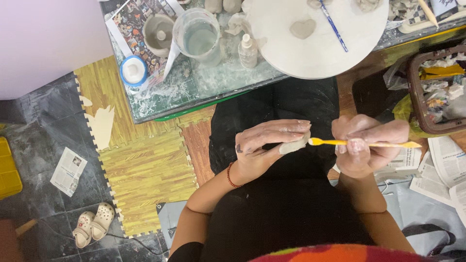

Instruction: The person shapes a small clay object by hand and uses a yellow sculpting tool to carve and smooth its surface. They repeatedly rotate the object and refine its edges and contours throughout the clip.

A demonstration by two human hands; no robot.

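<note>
Two hands work on a little piece of clay over a lap.

The left hand [269, 140] is curled around a small grey clay piece [294, 144]. The right hand [364, 143] is closed on a yellow stick tool [369, 143], and its tip touches the clay. A round white board [318, 53] with a clay heart [303, 28] lies on the messy surface [194, 92] above.
</note>
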